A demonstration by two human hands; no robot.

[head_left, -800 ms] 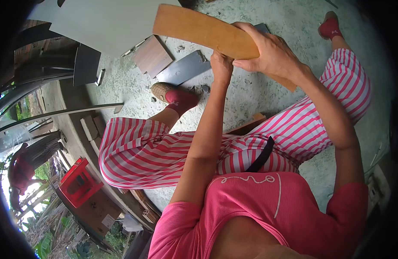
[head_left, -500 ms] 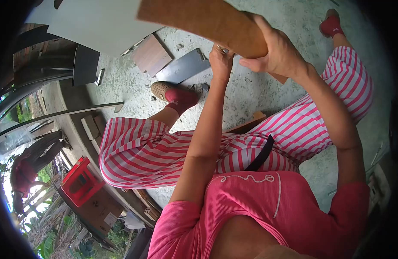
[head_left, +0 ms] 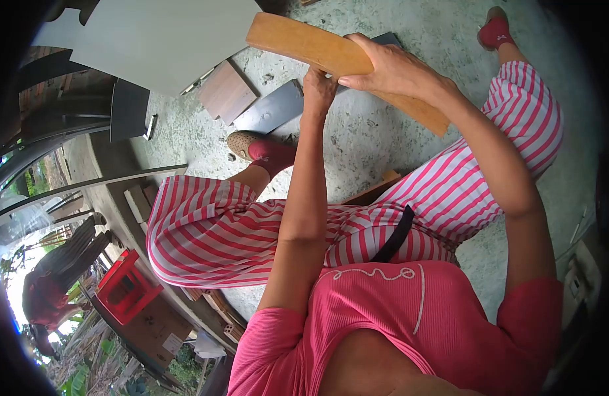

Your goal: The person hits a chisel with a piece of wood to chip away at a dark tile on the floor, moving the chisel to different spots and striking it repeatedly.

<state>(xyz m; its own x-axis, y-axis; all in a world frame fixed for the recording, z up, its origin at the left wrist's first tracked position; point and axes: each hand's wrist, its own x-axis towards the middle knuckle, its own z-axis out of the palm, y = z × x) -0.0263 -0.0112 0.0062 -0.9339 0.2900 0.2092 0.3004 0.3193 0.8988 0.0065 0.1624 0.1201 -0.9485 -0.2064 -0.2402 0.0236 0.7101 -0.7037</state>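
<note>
A curved, yellowish-brown wooden piece (head_left: 304, 43) is held up in front of me, slanting from upper left to lower right. My right hand (head_left: 390, 69) grips it around the middle, thumb on the near edge and fingers over the far side. Against its near edge is my left hand (head_left: 320, 89), fingers curled closed. Whatever those fingers hold is hidden behind the hand and the wood. Below lie a grey board (head_left: 271, 109) and a wood-grain panel (head_left: 226, 92) with a notched edge, both on the floor.
A large pale sheet (head_left: 146, 39) spreads across the upper left, beside a dark panel (head_left: 129, 109). My feet are spread apart on the speckled floor (head_left: 357, 145). At the left are a red crate (head_left: 124, 285), a cardboard box (head_left: 149, 330) and another person (head_left: 50, 290).
The wooden piece has tilted and shifted, so more of its curved length shows below my right hand. Both hands have moved slightly left. The person at the left has shifted lower.
</note>
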